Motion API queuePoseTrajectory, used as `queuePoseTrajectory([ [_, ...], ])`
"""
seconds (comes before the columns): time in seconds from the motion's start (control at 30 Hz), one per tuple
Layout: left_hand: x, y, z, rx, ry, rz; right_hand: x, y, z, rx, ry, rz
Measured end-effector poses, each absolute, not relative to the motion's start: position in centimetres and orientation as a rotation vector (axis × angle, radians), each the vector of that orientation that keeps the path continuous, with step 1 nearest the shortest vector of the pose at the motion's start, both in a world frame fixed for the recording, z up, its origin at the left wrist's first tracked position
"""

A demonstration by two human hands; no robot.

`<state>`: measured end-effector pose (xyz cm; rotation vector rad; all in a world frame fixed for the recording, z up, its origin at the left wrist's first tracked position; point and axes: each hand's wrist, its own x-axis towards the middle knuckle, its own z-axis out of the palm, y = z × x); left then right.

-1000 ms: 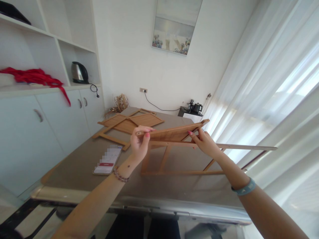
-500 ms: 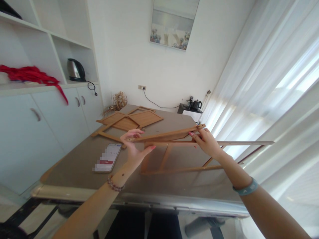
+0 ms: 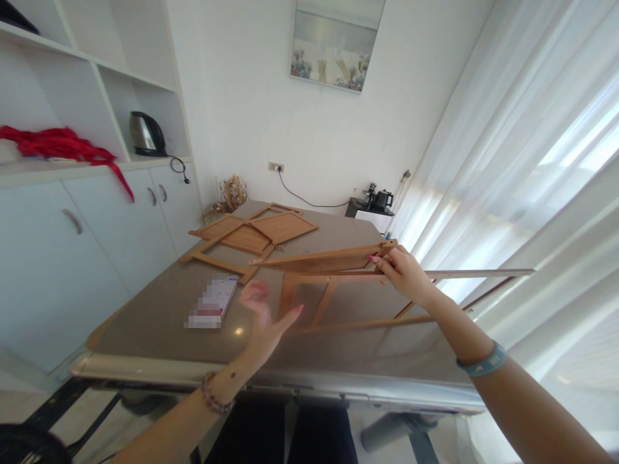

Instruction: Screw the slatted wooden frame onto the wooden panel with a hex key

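Note:
My right hand (image 3: 403, 274) is closed on the right end of a wooden panel (image 3: 324, 261), thumb and fingers pinching its edge. The panel is tilted, seen nearly edge-on, and its left end reaches toward the middle of the table. Just in front of it, a larger wooden frame (image 3: 320, 303) with crossbars stretches to the right, past my right forearm. My left hand (image 3: 264, 312) hovers near the frame's left end, holding nothing. Its thumb points out and its fingers, somewhat blurred, curl apart from it. A phone (image 3: 215, 301) lies left of this hand.
More wooden panels (image 3: 287, 227) and frame pieces (image 3: 220, 263) lie at the far left of the table (image 3: 155, 322). Small metal bits (image 3: 279, 247) sit beside them. White cabinets (image 3: 104, 238) stand left, curtains (image 3: 488, 167) hang right, and a small stand (image 3: 370, 216) is behind.
My left hand has let go of the panel's left end and moved down toward me. My right hand keeps its hold on the other end, almost in the same place.

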<state>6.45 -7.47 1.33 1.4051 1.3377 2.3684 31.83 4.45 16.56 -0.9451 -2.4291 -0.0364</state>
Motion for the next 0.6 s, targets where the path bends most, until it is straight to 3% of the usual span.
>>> queuePoseTrajectory([
  [0.23,8.1,-8.2,1.5,1.392,1.097,2.013,32.2,4.5,16.8,-0.913,-2.457,-0.047],
  [0.6,7.6,-6.2,1.3,1.286,1.042,1.913,31.8,6.4,20.0,-0.824,-2.76,-0.108],
])
